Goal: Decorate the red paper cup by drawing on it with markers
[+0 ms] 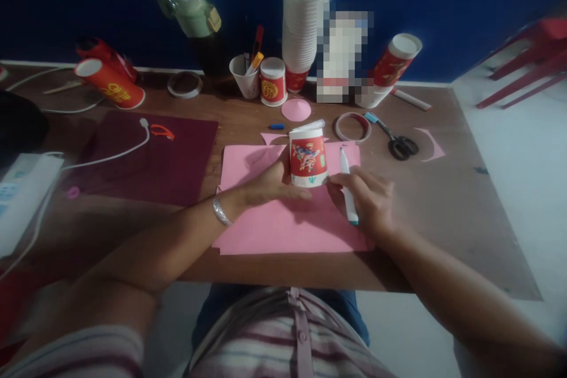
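A red and white paper cup (pixel 309 157) stands upside down on a pink paper sheet (pixel 283 224) near the table's front edge. My left hand (pixel 266 183) is closed around the cup's left side and base. My right hand (pixel 370 198) grips a white marker with a teal end (pixel 348 186) and its fingertips touch the cup's right lower rim. The marker's tip points away from me, just right of the cup.
A dark red sheet (pixel 150 159) lies to the left with a white cable (pixel 110 156). Behind are a pink paper circle (pixel 296 109), tape rings (pixel 352 127), scissors (pixel 396 142), a stack of white cups (pixel 305 18), several red cups and a pen holder (pixel 245 77).
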The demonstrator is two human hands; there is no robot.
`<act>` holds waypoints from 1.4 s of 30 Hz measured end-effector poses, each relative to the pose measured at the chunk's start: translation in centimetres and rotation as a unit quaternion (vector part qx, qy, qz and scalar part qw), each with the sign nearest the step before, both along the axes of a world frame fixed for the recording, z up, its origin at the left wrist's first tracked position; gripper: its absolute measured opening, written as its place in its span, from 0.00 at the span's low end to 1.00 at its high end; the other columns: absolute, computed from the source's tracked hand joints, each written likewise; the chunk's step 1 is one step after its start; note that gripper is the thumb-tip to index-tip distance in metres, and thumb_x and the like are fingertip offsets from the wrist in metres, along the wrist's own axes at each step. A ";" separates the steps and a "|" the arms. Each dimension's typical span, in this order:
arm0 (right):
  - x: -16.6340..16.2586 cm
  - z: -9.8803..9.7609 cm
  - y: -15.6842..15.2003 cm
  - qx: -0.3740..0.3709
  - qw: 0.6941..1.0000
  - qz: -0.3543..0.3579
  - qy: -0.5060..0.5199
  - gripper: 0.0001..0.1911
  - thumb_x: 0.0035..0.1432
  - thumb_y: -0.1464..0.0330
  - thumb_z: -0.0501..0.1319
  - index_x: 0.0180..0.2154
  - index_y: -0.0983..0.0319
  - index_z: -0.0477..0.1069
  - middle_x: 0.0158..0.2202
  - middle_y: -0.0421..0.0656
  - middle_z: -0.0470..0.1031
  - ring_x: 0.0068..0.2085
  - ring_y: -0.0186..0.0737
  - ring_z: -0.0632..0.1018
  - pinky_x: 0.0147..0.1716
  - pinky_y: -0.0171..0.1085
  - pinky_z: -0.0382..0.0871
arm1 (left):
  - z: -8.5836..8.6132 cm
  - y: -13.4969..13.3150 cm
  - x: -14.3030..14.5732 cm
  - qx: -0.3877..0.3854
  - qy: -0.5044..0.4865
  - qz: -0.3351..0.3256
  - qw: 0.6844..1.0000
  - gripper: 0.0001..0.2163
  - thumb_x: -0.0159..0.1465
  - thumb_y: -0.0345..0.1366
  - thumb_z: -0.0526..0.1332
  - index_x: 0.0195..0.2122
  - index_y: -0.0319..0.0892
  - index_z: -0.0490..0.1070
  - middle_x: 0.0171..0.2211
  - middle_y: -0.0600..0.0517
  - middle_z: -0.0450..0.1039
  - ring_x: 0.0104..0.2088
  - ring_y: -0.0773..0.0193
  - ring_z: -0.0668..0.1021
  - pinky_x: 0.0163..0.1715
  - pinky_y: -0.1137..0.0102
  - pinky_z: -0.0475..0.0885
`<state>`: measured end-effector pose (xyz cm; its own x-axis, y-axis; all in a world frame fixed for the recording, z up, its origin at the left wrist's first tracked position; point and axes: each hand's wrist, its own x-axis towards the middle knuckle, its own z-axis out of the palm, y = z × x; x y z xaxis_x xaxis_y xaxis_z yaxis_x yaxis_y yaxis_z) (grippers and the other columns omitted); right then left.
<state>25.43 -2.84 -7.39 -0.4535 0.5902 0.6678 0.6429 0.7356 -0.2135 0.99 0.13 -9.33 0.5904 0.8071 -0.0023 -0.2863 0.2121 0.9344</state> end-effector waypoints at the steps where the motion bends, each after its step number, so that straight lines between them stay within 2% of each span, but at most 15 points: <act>1: 0.0 0.0 0.0 -0.003 1.000 -0.001 -0.002 0.09 0.66 0.79 0.64 0.39 0.59 0.77 0.28 0.35 0.72 0.26 0.31 0.71 0.28 0.32 0.63 | -0.1 0.0 0.0 0.009 0.020 0.003 1.000 0.42 0.55 0.41 0.83 0.69 0.48 0.67 0.66 0.40 0.76 0.67 0.41 0.77 0.66 0.47 0.74; 6: -0.1 0.5 0.0 0.006 1.000 0.008 -0.014 0.10 0.66 0.79 0.63 0.38 0.59 0.77 0.27 0.36 0.70 0.26 0.31 0.69 0.27 0.33 0.61 | 0.2 -0.1 0.2 0.017 0.069 0.036 0.997 0.35 0.57 0.41 0.81 0.63 0.47 0.69 0.57 0.42 0.80 0.59 0.45 0.81 0.60 0.48 0.77; 10: -0.1 0.6 0.0 0.020 1.000 0.008 -0.023 0.10 0.69 0.79 0.61 0.37 0.60 0.75 0.26 0.35 0.68 0.25 0.31 0.66 0.27 0.33 0.60 | 0.4 -0.1 0.4 0.014 0.043 0.053 0.998 0.36 0.57 0.39 0.81 0.64 0.48 0.68 0.60 0.43 0.79 0.62 0.45 0.80 0.63 0.49 0.76; 14: -0.3 0.4 0.0 0.027 0.999 0.003 -0.025 0.07 0.69 0.77 0.65 0.38 0.60 0.77 0.26 0.34 0.68 0.25 0.31 0.68 0.27 0.33 0.61 | 0.2 0.0 0.3 0.001 0.048 0.033 0.998 0.35 0.58 0.39 0.81 0.63 0.47 0.69 0.58 0.43 0.80 0.60 0.45 0.82 0.62 0.49 0.76; 19: -0.5 0.4 -0.1 0.031 0.999 0.014 -0.017 0.07 0.69 0.77 0.65 0.38 0.60 0.77 0.26 0.34 0.68 0.25 0.30 0.67 0.27 0.33 0.62 | 0.0 0.1 0.1 0.008 0.033 0.021 0.999 0.34 0.59 0.39 0.80 0.63 0.47 0.69 0.61 0.42 0.79 0.62 0.45 0.81 0.62 0.50 0.75; 24: -0.6 0.3 -0.2 0.045 0.998 0.016 -0.037 0.07 0.71 0.75 0.65 0.38 0.60 0.77 0.25 0.34 0.67 0.26 0.31 0.66 0.27 0.33 0.61 | 0.0 0.1 0.1 0.008 0.041 0.013 0.999 0.35 0.57 0.38 0.82 0.63 0.48 0.69 0.59 0.43 0.80 0.59 0.46 0.82 0.60 0.51 0.77; 29: -0.7 0.1 -0.2 0.056 0.997 0.028 -0.034 0.01 0.73 0.72 0.66 0.45 0.61 0.77 0.27 0.35 0.71 0.26 0.32 0.69 0.28 0.34 0.64 | -0.2 0.2 0.0 0.003 0.036 0.026 0.999 0.36 0.57 0.38 0.82 0.64 0.48 0.69 0.57 0.43 0.80 0.57 0.47 0.83 0.58 0.52 0.78; 35: -0.4 0.1 -0.3 0.037 0.999 0.035 0.011 0.15 0.73 0.77 0.62 0.57 0.59 0.74 0.32 0.37 0.75 0.28 0.33 0.73 0.29 0.33 0.67 | -0.5 0.1 0.0 -0.032 -0.030 0.038 0.998 0.36 0.57 0.35 0.81 0.65 0.49 0.68 0.58 0.45 0.80 0.57 0.51 0.84 0.59 0.56 0.78; 39: -0.5 -0.5 -0.1 0.028 1.000 -0.006 0.010 0.19 0.73 0.76 0.60 0.62 0.59 0.71 0.39 0.42 0.79 0.33 0.36 0.79 0.29 0.34 0.70 | 0.0 0.0 0.0 -0.055 -0.043 0.032 0.997 0.35 0.58 0.33 0.80 0.64 0.48 0.68 0.55 0.44 0.81 0.55 0.50 0.85 0.54 0.59 0.80; 42: -0.6 -1.0 0.2 0.008 0.999 -0.042 0.016 0.23 0.73 0.73 0.61 0.66 0.58 0.66 0.44 0.46 0.80 0.39 0.42 0.83 0.29 0.36 0.74 | 0.4 0.0 -0.1 -0.056 -0.057 0.024 0.997 0.32 0.58 0.32 0.79 0.62 0.46 0.71 0.55 0.44 0.83 0.58 0.49 0.85 0.61 0.55 0.78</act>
<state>24.79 -2.67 -8.37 -0.3815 0.6140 0.6910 0.6957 0.6829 -0.2227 0.87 0.18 -8.94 0.5522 0.8332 -0.0289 -0.4008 0.2957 0.8671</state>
